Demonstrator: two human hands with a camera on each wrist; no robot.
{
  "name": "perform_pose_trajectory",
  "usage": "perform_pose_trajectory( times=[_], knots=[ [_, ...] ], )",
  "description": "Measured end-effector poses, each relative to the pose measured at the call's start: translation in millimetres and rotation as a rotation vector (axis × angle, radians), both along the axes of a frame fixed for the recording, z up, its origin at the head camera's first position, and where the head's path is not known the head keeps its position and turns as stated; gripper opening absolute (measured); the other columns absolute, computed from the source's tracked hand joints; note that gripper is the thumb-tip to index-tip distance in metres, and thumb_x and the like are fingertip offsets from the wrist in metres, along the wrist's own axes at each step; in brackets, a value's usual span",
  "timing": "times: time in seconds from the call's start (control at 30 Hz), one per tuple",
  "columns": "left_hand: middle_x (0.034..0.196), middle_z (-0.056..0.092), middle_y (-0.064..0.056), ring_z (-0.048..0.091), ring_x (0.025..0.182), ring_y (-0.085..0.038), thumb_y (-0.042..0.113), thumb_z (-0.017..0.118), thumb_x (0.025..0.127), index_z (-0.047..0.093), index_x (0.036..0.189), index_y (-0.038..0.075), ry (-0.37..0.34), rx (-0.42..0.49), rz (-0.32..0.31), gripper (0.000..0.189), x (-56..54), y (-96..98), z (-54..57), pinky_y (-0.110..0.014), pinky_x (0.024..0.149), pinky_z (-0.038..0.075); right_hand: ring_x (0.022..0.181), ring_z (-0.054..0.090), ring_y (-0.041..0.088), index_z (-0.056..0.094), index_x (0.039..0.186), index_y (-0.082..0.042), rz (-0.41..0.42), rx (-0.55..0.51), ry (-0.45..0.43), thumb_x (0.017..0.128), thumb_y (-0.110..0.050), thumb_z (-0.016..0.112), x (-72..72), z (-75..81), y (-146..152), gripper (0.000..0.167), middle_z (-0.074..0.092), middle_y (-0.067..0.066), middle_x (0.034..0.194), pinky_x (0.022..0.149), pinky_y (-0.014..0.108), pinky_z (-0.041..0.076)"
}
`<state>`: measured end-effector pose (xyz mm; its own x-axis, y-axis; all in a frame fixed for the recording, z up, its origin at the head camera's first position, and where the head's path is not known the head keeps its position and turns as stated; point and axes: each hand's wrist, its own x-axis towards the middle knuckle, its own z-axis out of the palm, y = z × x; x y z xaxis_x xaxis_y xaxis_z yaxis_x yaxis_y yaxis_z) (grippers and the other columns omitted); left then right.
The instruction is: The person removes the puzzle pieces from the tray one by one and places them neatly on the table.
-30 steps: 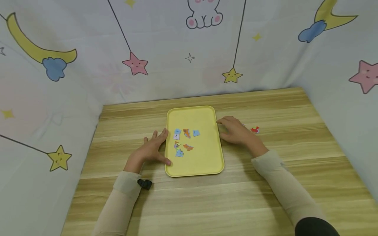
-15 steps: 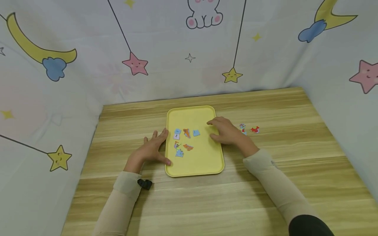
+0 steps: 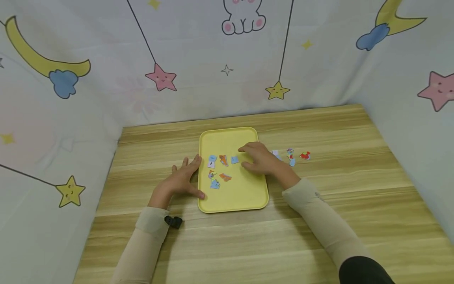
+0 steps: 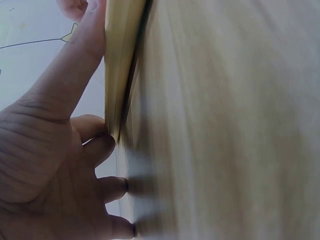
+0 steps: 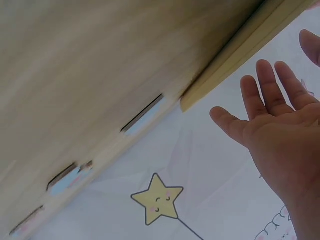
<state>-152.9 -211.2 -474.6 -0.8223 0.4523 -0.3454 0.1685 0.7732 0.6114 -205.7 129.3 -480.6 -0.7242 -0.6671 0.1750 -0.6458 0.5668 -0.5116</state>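
A yellow tray (image 3: pixel 234 201) lies on the wooden table, bearing several small flat picture pieces. Along its left edge rests my left hand (image 3: pixel 181 180), fingers spread and thumb over the rim; the left wrist view has the thumb (image 4: pixel 70 70) along the tray's side. My right hand (image 3: pixel 260 158) hovers over the tray's right half, fingers apart and holding nothing, as the right wrist view also shows. Nearest its fingertips is a light blue piece (image 3: pixel 235 159). Left of that lie an orange piece (image 3: pixel 223 160), a blue-and-white pair (image 3: pixel 212 161), another orange piece (image 3: pixel 225 177) and a multicoloured group (image 3: pixel 214 181).
Right of the tray, on the table (image 3: pixel 337 165), lie a pale piece (image 3: pixel 276 154), a blue-and-red group (image 3: pixel 291 157) and a red piece (image 3: pixel 305 155). A white cloth (image 3: pixel 198 94) printed with stars and moons hangs behind and at both sides.
My right hand has moved left from the tray's right edge to over the tray, uncovering pieces on the table. My left hand and the pieces on the tray have stayed put.
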Motion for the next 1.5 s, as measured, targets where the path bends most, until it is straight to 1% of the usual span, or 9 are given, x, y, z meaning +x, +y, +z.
perform_pose_trajectory(
  times=[0.23,0.4,0.57,0.87,1.03,1.17,1.3,1.37,1.5],
  knots=[
    [0.177,-0.001,-0.008,-0.017,0.159,-0.041,0.048,0.1,0.064,0.007,0.17,0.008,0.006,0.002,-0.001,0.147,0.0,-0.1,-0.6,-0.075,0.116,-0.018,0.129,0.057,0.036,0.066,0.135,0.002,0.008,0.06,-0.045,0.096,-0.015,0.071,0.2,0.9,-12,0.043,0.068,0.017,0.13,0.118,0.053,0.036],
    [0.177,-0.001,-0.008,-0.017,0.159,-0.041,0.048,0.1,0.064,0.007,0.17,0.008,0.008,-0.003,0.002,0.147,0.3,0.2,1.2,-0.075,0.116,-0.018,0.129,0.058,0.036,0.068,0.133,0.001,0.031,0.095,-0.027,0.098,-0.014,0.07,1.1,2.2,-16,0.039,0.069,0.016,0.131,0.117,0.053,0.037],
    [0.177,-0.001,-0.007,-0.016,0.159,-0.041,0.048,0.1,0.064,0.007,0.17,0.009,0.011,-0.01,-0.001,0.146,-0.2,0.9,2.6,-0.074,0.117,-0.017,0.13,0.058,0.037,0.068,0.135,0.002,0.056,0.119,-0.01,0.097,-0.012,0.068,1.4,2.0,-20,0.04,0.069,0.017,0.133,0.116,0.054,0.038],
    [0.177,-0.001,-0.008,-0.016,0.159,-0.042,0.049,0.1,0.064,0.007,0.17,0.008,0.015,-0.013,0.0,0.147,-0.5,-1.5,0.7,-0.075,0.116,-0.017,0.135,0.055,0.038,0.065,0.141,-0.001,0.054,0.178,-0.041,0.098,-0.007,0.065,0.9,-0.1,-28,0.043,0.066,0.015,0.142,0.114,0.056,0.039],
    [0.177,-0.001,-0.009,-0.015,0.159,-0.044,0.05,0.1,0.064,0.007,0.17,0.008,0.024,-0.015,-0.011,0.147,-0.8,-1.8,0.2,-0.076,0.116,-0.016,0.133,0.055,0.038,0.067,0.14,-0.004,0.045,0.171,-0.067,0.1,-0.005,0.067,3.9,2.5,-28,0.04,0.068,0.013,0.14,0.112,0.057,0.039],
    [0.177,0.0,-0.008,-0.015,0.159,-0.044,0.049,0.1,0.065,0.007,0.17,0.008,0.024,-0.015,-0.008,0.146,-1.1,-1.5,-0.8,-0.075,0.117,-0.017,0.128,0.059,0.036,0.069,0.136,-0.003,0.051,0.151,-0.051,0.101,-0.004,0.068,5.6,2.8,-28,0.035,0.071,0.013,0.134,0.111,0.054,0.042],
    [0.177,0.0,-0.01,-0.015,0.159,-0.045,0.048,0.1,0.065,0.007,0.17,0.007,0.021,-0.007,-0.007,0.146,-0.4,-1.3,-1.4,-0.075,0.116,-0.017,0.121,0.063,0.035,0.069,0.133,0.0,0.059,0.15,-0.023,0.104,-0.005,0.065,6.8,0.3,-28,0.031,0.073,0.014,0.126,0.11,0.051,0.045],
    [0.177,0.0,-0.01,-0.014,0.159,-0.045,0.048,0.1,0.065,0.007,0.17,0.007,0.022,-0.007,-0.006,0.146,-0.1,-1.2,-1.6,-0.075,0.116,-0.017,0.122,0.063,0.035,0.068,0.134,0.001,0.057,0.16,-0.018,0.105,-0.007,0.063,7.6,-1.6,-27,0.031,0.072,0.015,0.126,0.111,0.051,0.044],
    [0.177,0.001,-0.01,-0.014,0.159,-0.045,0.048,0.1,0.065,0.007,0.17,0.007,0.03,-0.011,-0.009,0.146,-0.2,-1.6,-2.0,-0.075,0.116,-0.017,0.128,0.059,0.035,0.064,0.139,0.0,0.034,0.181,-0.05,0.106,-0.008,0.062,9.7,-3.2,-23,0.033,0.068,0.015,0.131,0.116,0.05,0.039]
  ],
)
